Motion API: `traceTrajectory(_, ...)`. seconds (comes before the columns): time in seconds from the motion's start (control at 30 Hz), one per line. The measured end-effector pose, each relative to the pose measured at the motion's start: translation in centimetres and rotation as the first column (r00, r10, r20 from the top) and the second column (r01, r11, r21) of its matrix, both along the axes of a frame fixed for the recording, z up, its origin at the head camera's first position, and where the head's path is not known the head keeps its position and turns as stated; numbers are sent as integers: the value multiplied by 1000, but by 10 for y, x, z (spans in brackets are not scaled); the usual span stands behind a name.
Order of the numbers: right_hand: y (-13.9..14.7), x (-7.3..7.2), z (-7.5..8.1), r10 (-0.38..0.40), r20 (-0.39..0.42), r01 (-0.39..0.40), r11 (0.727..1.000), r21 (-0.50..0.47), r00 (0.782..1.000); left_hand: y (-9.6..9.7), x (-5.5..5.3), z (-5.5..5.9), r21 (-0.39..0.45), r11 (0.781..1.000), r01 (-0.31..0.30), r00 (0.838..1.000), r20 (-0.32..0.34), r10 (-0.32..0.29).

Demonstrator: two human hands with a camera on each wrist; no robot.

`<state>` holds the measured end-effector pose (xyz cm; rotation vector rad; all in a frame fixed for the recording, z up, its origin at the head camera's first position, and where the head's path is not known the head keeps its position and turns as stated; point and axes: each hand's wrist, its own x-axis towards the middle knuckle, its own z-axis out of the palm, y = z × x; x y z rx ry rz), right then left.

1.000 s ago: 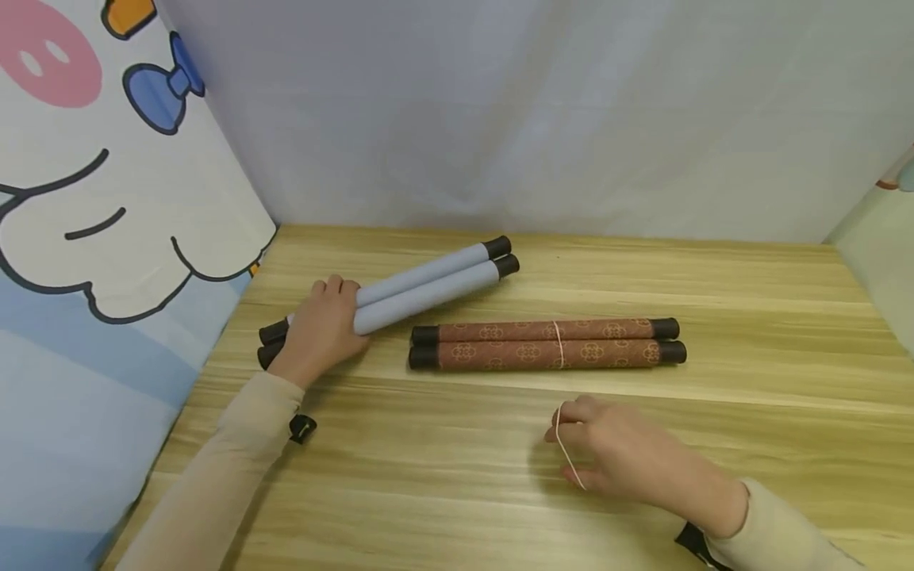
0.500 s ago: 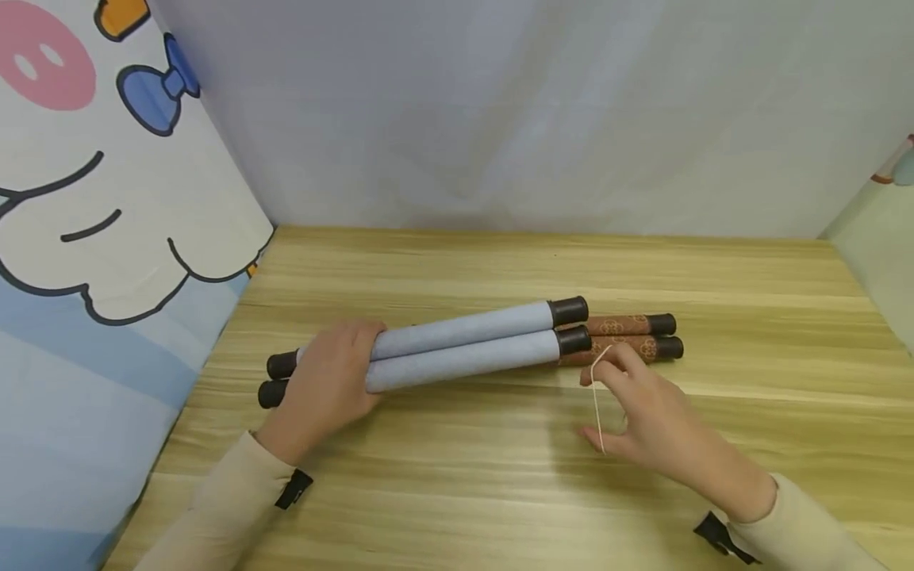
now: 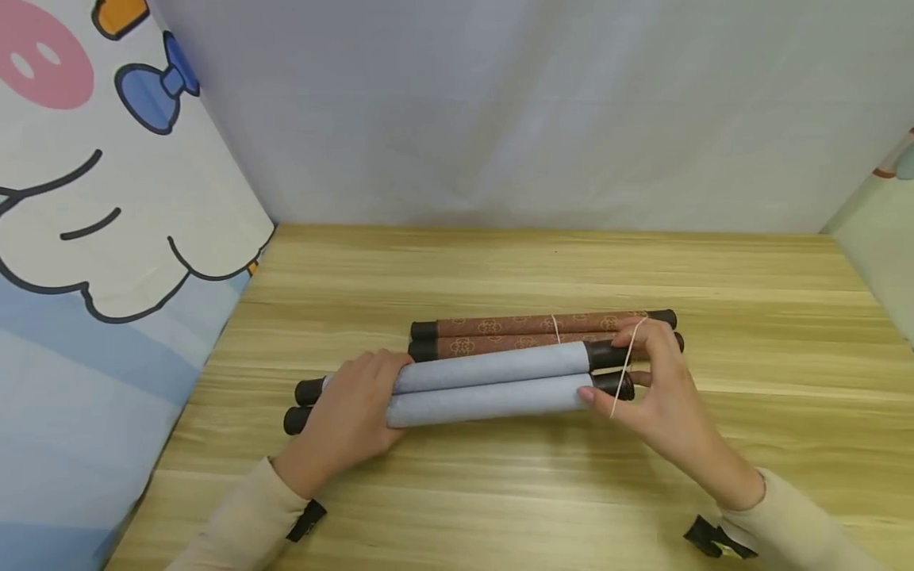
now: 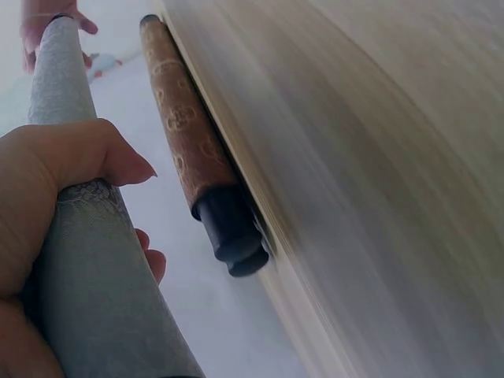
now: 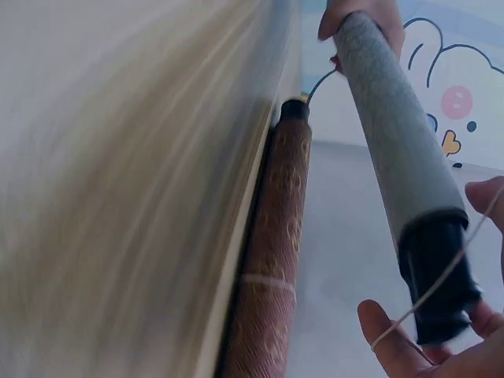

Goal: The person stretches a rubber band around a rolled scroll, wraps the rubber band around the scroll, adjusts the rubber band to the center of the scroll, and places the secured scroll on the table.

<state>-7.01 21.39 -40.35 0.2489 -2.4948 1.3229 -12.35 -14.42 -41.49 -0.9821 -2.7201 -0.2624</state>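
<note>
Two pale blue rolled scrolls (image 3: 493, 382) with black end knobs lie side by side, held off the wooden table. My left hand (image 3: 353, 408) grips them near their left end; the left wrist view shows thumb and fingers wrapped round a scroll (image 4: 102, 276). At the other end, my right hand (image 3: 671, 416) holds a thin white rubber band (image 3: 624, 369) stretched between thumb and fingers. In the right wrist view the band (image 5: 429, 293) passes across the black knobs (image 5: 437, 276), with the fingers spread about them. Whether it fully encircles both knobs is hard to tell.
Just behind the pale scrolls, two brown patterned scrolls (image 3: 493, 325) rest on the table (image 3: 500, 507), tied with a white band (image 3: 555, 327). A pale curtain (image 3: 500, 119) hangs behind the table, and a cartoon-printed cloth (image 3: 143, 262) hangs at the left.
My left hand has brought the pale scrolls right and nearer, from the back left to in front of the brown pair. My right hand has moved up and right with the band, reaching their black ends.
</note>
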Motion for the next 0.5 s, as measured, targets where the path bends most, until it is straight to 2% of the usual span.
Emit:
traceTrajectory(0.1,-4,0,-2,18,81,-8,993,-121,997,4,1,-1,6,1000,15,1000,-2,-15)
traceTrajectory(0.2,-4,0,-4,42,102,-22,982,-188,994,6,1,-2,-7,999,38,999,-16,-38)
traceTrajectory(0.3,-2,-2,-5,79,82,-56,969,-242,993,6,0,-2,-30,997,70,997,-32,-71)
traceTrajectory(0.4,0,-3,-6,144,32,-124,930,-347,989,5,0,-2,-57,994,94,994,-49,-97)
traceTrajectory(0.43,1,-3,-6,151,22,-132,917,-377,988,5,0,-1,-63,993,101,993,-54,-105)
traceTrajectory(0.5,2,-3,-6,136,8,-122,910,-396,991,4,0,0,-74,991,111,992,-59,-116)
